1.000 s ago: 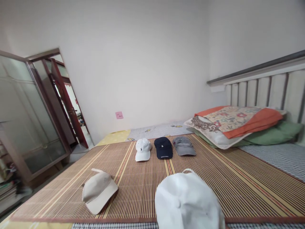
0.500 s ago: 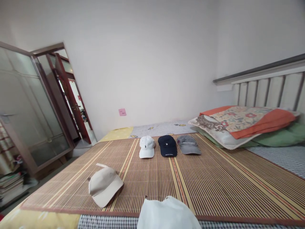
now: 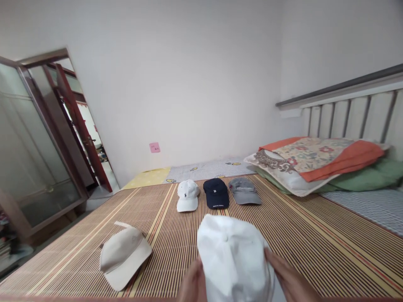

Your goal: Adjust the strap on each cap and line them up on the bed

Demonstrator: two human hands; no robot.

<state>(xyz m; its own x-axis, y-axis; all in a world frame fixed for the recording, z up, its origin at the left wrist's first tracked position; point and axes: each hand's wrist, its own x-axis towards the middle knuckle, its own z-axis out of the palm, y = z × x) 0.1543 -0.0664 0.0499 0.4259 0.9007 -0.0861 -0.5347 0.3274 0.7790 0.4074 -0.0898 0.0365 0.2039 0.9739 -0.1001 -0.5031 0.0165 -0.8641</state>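
A white baseball cap (image 3: 234,256) is held between my two hands at the bottom of the view, its crown facing me and up. My left hand (image 3: 192,282) grips the cap's left side, and my right hand (image 3: 291,274) closes on its right edge. Beyond it, three caps sit in a row: a white cap (image 3: 188,195) with a small dark logo, a navy cap (image 3: 216,193) and a grey cap (image 3: 244,191). To the left lies a beige cap (image 3: 124,256), tilted, its strap sticking up.
The caps rest on a striped bamboo mat (image 3: 283,235) spread over a bed. Stacked pillows (image 3: 315,161) lie at the right by a white headboard (image 3: 355,115). A pink note (image 3: 154,147) is on the wall, and an open door (image 3: 85,138) stands at the left.
The held white cap has risen further into view, and both hands now show on it. The camera has shifted slightly, so the beige cap and the row sit further left.
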